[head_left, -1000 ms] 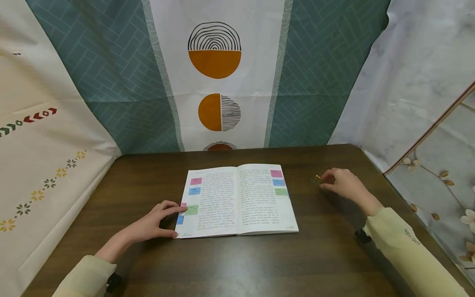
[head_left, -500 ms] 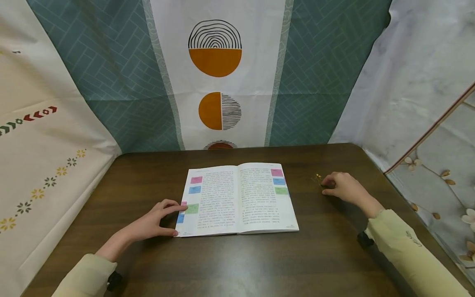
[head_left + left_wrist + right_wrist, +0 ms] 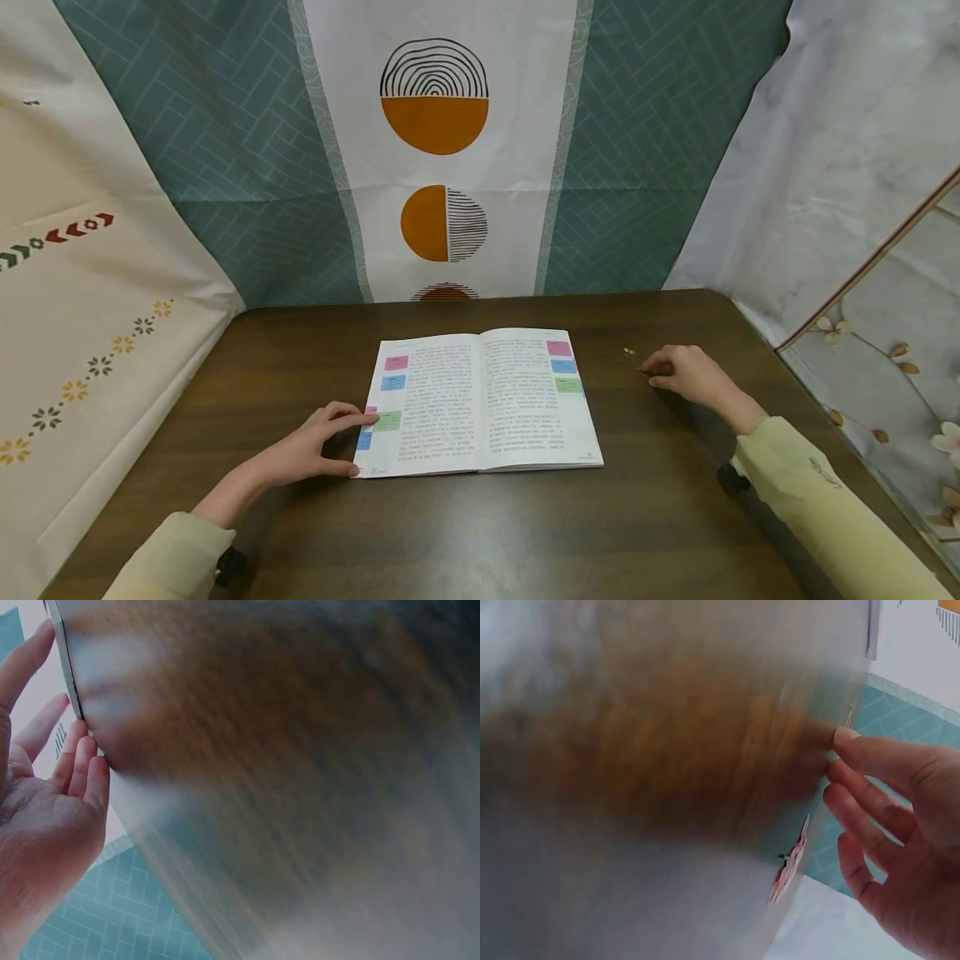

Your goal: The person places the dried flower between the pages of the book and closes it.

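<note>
The left hand (image 3: pixel 318 446), fingers extended and relaxed, rested at the left edge of the open book (image 3: pixel 442 421), index fingertip at a green note (image 3: pixel 387 422). The right hand (image 3: pixel 693 379) pinched a small yellow-flowered sprig (image 3: pixel 629 352) at the table (image 3: pixel 480 533), right of the book. A flat pink item (image 3: pixel 789 864) lay near its curled fingers. Patterned cloth (image 3: pixel 637 167) hung behind the table.

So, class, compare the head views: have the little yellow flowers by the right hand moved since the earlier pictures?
Yes: in the head view, the yellow flowers have shifted left, nearer the open book.
</note>
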Tool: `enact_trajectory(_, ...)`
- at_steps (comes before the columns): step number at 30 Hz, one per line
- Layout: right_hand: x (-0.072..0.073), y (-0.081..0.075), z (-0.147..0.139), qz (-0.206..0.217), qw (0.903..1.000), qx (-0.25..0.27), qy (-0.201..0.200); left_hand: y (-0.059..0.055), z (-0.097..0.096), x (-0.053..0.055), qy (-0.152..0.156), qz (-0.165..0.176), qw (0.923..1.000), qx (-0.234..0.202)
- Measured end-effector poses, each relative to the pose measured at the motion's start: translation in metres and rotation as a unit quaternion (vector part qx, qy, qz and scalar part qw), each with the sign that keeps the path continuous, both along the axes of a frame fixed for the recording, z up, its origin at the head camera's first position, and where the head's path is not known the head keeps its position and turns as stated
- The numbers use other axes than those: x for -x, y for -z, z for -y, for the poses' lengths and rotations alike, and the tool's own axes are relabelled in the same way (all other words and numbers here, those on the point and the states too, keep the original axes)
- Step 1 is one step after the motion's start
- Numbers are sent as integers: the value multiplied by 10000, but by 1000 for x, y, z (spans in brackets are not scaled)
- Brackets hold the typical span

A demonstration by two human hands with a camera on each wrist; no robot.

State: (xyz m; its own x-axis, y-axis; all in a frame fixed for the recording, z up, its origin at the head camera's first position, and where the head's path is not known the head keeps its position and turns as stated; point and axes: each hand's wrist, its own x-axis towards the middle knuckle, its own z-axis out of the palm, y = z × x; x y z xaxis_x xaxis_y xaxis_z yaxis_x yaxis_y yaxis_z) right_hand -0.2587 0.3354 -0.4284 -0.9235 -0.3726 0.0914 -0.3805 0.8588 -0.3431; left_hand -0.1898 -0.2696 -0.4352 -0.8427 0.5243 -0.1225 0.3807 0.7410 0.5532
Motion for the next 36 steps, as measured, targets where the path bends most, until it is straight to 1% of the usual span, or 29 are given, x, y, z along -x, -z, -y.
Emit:
enact_trajectory(6,3,-1,1,-103,9991,-116,-405,-1,-1,0,38,-15,10000,-39)
enact_trajectory(12,7,-3,0,-50,9976,-348,-599,2,0,-1,78,-113,9999,-6)
enact_trajectory(18,15,-5,-3,-190,9955,-491,-791,3,2,0,94,-150,9998,-33)
enact_trajectory(23,19,-4,-2,-312,9939,-605,-869,3,2,0,85,-149,9999,-17)
enact_trajectory(28,20,-4,-2,-356,9932,-733,-834,4,1,1,72,-139,9999,7)
enact_trajectory(36,21,-1,-1,-601,9921,-630,-900,1,1,0,84,-128,9999,-10)
